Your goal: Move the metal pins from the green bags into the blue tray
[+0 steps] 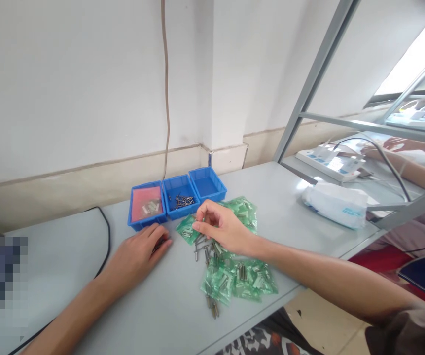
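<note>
My left hand (140, 252) rests on the table in front of the blue bins, fingers curled. Something dark shows between its thumb and fingers, too small to name. Above the pile, my right hand (224, 228) is closed in a pinch, and whatever it holds is hidden. Just beside its fingertips lies a small green plastic bag (186, 230) with metal parts inside. Loose metal pins (207, 252) are scattered under and in front of this hand. Several more filled green bags (242, 276) lie nearer the table edge, with others (245, 209) behind the wrist.
Three blue bins stand by the wall: one with a pink sheet and clear bag (149, 206), one with metal pins (183, 201), one showing its bare floor (207, 185). A white packet (336, 203) lies right, near a metal frame (308, 84). Another person's arms (408, 160) are beyond.
</note>
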{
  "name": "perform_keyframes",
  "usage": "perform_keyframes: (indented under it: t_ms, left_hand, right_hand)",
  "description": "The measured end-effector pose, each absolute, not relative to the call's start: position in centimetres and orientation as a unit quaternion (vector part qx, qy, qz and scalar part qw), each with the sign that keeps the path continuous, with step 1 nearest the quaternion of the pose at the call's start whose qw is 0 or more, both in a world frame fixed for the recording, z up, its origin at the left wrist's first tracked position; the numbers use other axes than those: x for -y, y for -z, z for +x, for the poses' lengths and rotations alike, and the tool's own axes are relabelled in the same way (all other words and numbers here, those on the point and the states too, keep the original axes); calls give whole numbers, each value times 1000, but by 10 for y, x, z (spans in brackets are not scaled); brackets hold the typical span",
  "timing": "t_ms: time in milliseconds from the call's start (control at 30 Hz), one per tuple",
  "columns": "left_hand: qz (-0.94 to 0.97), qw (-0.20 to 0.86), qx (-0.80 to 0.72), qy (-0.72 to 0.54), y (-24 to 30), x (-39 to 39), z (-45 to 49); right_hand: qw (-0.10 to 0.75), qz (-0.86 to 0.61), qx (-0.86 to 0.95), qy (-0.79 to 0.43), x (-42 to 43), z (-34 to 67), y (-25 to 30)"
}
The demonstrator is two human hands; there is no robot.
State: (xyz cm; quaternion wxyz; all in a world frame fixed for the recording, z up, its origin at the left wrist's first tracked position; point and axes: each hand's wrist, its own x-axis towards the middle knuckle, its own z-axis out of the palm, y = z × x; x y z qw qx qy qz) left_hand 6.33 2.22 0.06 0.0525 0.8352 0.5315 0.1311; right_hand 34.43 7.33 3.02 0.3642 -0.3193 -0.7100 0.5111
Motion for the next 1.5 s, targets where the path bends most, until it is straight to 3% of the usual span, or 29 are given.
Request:
perform_keyframes:
  t_ms: [800,1133,1500]
  left_hand:
    - [835,48,-531,-136,-1,-22,64]
    - [833,63,-533,-136,-1,-22,63]
    - [836,55,-529,-130,0,-22,63]
  right_hand:
    - [341,-331,772,-423,-64,345,-38]
    - [347,-282,677,-584,-78,343,-30]
    - [335,-263,642,-638,-78,344,-37]
